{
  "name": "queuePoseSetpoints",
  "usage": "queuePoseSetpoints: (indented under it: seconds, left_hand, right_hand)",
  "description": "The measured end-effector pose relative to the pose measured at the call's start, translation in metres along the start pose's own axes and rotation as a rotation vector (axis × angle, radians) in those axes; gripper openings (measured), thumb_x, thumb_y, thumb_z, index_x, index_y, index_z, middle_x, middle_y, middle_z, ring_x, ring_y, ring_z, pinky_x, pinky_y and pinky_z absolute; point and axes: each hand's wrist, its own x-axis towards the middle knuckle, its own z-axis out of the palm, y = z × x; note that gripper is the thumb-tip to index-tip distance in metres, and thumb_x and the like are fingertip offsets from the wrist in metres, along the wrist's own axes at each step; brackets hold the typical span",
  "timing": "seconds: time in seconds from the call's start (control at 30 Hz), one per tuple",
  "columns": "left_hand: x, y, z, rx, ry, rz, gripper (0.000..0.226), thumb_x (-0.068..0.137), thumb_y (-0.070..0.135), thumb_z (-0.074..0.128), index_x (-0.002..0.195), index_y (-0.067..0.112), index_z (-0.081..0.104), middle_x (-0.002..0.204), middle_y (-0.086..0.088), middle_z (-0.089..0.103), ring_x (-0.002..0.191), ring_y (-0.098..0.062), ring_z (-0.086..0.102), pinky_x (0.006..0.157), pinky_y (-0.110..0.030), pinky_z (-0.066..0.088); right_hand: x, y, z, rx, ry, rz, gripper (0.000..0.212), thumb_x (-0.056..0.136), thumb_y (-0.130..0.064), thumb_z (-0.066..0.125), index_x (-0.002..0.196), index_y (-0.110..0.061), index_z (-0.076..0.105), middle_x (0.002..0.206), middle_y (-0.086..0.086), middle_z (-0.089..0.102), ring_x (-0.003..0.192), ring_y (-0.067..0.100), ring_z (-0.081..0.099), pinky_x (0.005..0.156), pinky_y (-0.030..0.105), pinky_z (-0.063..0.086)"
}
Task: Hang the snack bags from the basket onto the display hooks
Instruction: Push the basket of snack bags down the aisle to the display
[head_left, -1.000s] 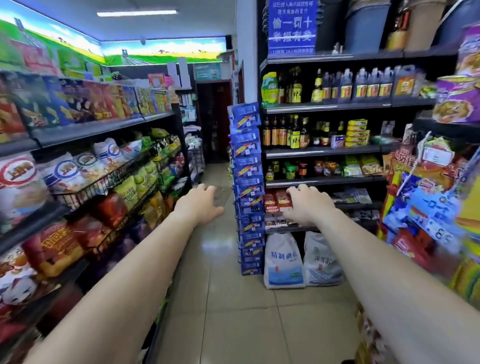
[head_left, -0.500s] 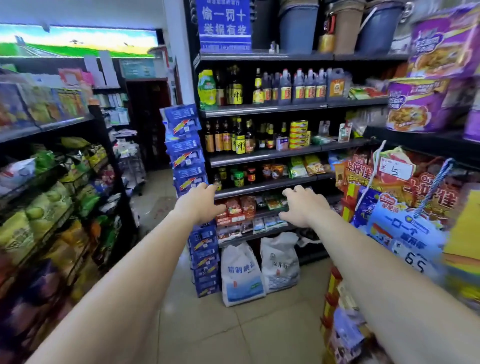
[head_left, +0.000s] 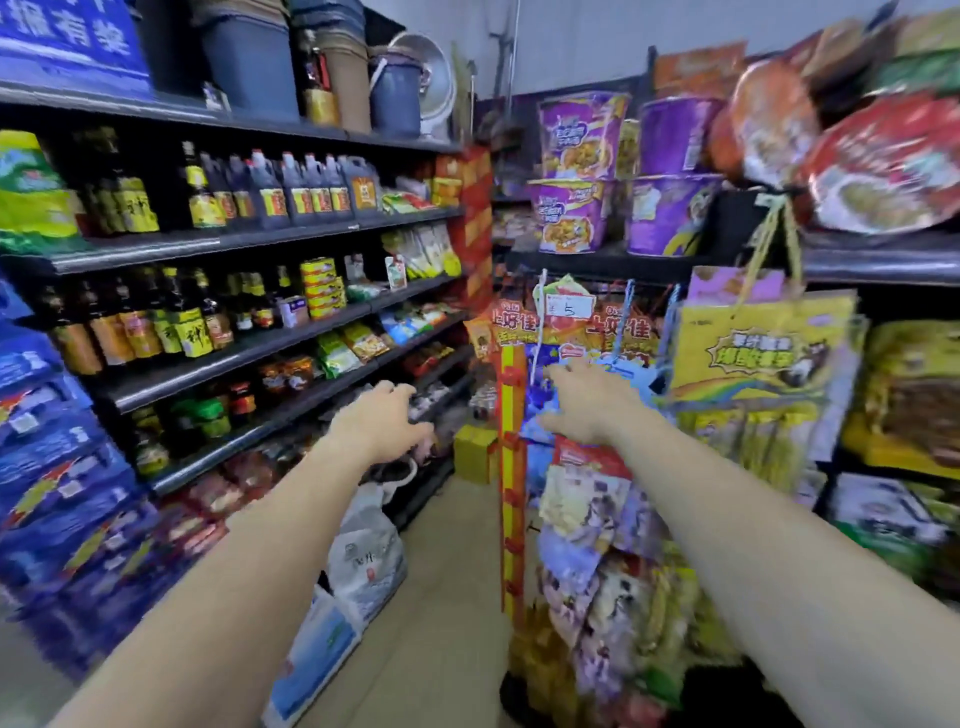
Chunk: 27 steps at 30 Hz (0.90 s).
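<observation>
your right hand (head_left: 587, 402) sits at centre frame, fingers spread and empty, at the hanging snack bags (head_left: 592, 499) on the rack; whether it touches them cannot be told. the bags hang in a vertical column just beside the red and yellow strip (head_left: 511, 467), running down to lower centre. your left hand (head_left: 382, 426) is also empty, fingers loosely curled, further left near the shelves (head_left: 249, 353). no basket is in view. judged nearer: the right hand. a tag (head_left: 569, 306) above reads "5"; other print is blurred.
</observation>
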Motion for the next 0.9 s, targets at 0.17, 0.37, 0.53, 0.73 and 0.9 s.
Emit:
queuePoseSetpoints:
  seconds: [0.17,0.37,0.53,0.73,0.9]
  left_hand:
    - [-0.006,0.072,0.016,-0.046,0.008,0.236,0.075,0.090,0.058,0.056,0.150,0.018,0.036,0.147,-0.011,0.041,0.132,-0.034,0.047,0.104,-0.046,0.043]
    - [-0.012,0.172,0.028,-0.068,-0.029,0.444,0.079,0.092,0.059,0.054,0.154,0.016,0.030,0.153,-0.014,0.036,0.135,-0.036,0.042,0.106,-0.049,0.042]
    - [-0.019,0.267,0.048,-0.089,-0.002,0.582,0.073,0.092,0.056,0.054,0.151,0.018,0.035,0.149,-0.013,0.041,0.132,-0.034,0.046,0.101,-0.047,0.045]
    - [-0.013,0.382,0.086,-0.080,-0.039,0.671,0.073,0.092,0.058,0.052,0.152,0.018,0.034,0.154,-0.011,0.035,0.135,-0.032,0.044,0.101,-0.048,0.046]
    - [-0.003,0.464,0.144,-0.148,-0.073,0.600,0.072,0.093,0.058,0.050,0.153,0.021,0.031,0.157,-0.009,0.032,0.139,-0.032,0.039,0.100,-0.049,0.047]
  right_hand:
    - [-0.067,0.051,-0.026,-0.073,0.009,0.209,0.075,0.086,-0.059,0.056,0.146,-0.021,0.035,0.142,0.012,0.044,0.126,0.037,0.047,0.097,0.047,0.047]
    - [-0.153,0.126,-0.037,-0.159,-0.011,0.423,0.070,0.089,-0.062,0.047,0.145,-0.021,0.037,0.144,0.010,0.041,0.122,0.035,0.049,0.084,0.046,0.051]
    - [-0.212,0.196,-0.031,-0.177,-0.043,0.576,0.072,0.088,-0.059,0.055,0.146,-0.020,0.035,0.143,0.011,0.042,0.123,0.035,0.047,0.087,0.047,0.049]
    - [-0.244,0.291,-0.008,-0.145,-0.068,0.618,0.075,0.090,-0.059,0.054,0.150,-0.022,0.029,0.153,0.010,0.032,0.132,0.035,0.040,0.096,0.049,0.047]
    - [-0.253,0.378,0.032,-0.108,-0.129,0.554,0.075,0.091,-0.059,0.052,0.149,-0.018,0.029,0.149,0.013,0.036,0.129,0.036,0.042,0.094,0.049,0.048]
